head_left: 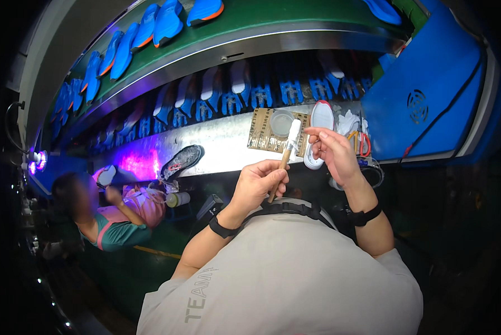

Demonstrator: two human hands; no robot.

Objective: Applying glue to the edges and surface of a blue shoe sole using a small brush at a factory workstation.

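Observation:
My left hand [261, 181] is closed round the wooden handle of a slim brush-like tool [284, 161]. Its upper end is white and looks wrapped, pointing up over the cardboard. Just right of that white end, my right hand [333, 152] has its index finger stretched toward it and the other fingers loosely bent. I see nothing held in the right hand. Behind it lies a white shoe sole [322, 118] with a red edge at one end. A round translucent tub [282, 123] sits on the brown cardboard piece [260, 137], left of the tool.
Crumpled white tissue [348, 121] and red-handled scissors [365, 144] lie at the right, beside a blue machine housing [429, 89]. A dark shoe [182, 161] rests on the metal ledge [222, 142]. Blue shoe parts [168, 22] line the green belt [261, 14]. A co-worker [116, 218] sits left.

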